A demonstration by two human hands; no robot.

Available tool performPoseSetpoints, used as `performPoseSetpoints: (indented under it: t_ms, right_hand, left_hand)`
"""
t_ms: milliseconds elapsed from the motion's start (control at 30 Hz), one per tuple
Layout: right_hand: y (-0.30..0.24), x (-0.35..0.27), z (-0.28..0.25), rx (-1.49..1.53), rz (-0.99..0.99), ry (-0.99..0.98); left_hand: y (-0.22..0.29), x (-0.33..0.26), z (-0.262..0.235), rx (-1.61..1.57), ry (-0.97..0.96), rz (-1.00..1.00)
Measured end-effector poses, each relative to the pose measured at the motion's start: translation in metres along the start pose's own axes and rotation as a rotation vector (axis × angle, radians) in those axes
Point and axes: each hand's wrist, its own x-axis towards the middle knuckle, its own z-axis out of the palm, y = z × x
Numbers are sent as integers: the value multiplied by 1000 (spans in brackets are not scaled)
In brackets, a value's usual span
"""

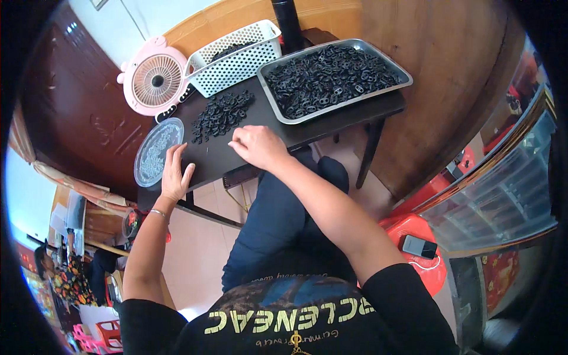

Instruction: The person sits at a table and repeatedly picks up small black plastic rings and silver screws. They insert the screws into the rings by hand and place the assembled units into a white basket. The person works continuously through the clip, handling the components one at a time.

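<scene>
My left hand (176, 174) is at the table's near left edge, thumb and fingers apart, with nothing seen in it. Its fingertips come close to the rim of a round, clear plastic lid or shallow dish (142, 168) that bears many tiny pale pieces. Over the table's front edge, my right hand (258, 145) is curled with the fingers together; whatever they may hold is hidden or too small to tell. Just beyond it, a loose pile of small black oval pieces with holes (222, 114) lies on the dark table (216, 158).
A metal tray (345, 103) full of black pieces stands at the right. Behind the pile are a white perforated basket (236, 70) holding more and a pink fan (155, 83). A red stool (414, 228) bears a phone-like device (419, 247). Another person (71, 278) is far left.
</scene>
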Motion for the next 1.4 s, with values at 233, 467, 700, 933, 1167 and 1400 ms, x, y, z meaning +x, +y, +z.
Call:
performPoseSetpoints:
  t_ms: [233,467,700,933,1167,1400]
  right_hand:
    - [-1,6,-11,226,148,-71]
    - [6,15,-4,309,243,-6]
    - [13,16,2,282,266,-8]
    - [6,15,-1,292,286,-55]
    - [5,15,-2,294,308,-44]
    - [0,12,-5,288,263,-101]
  left_hand:
    - [4,-7,4,101,152,-139]
    - [4,-15,2,113,216,-172]
    - [19,-14,-6,95,224,-213]
    - [15,-13,-6,160,221,-202]
    - [17,-9,-10,136,201,-217]
    - [16,-7,-15,146,166,-233]
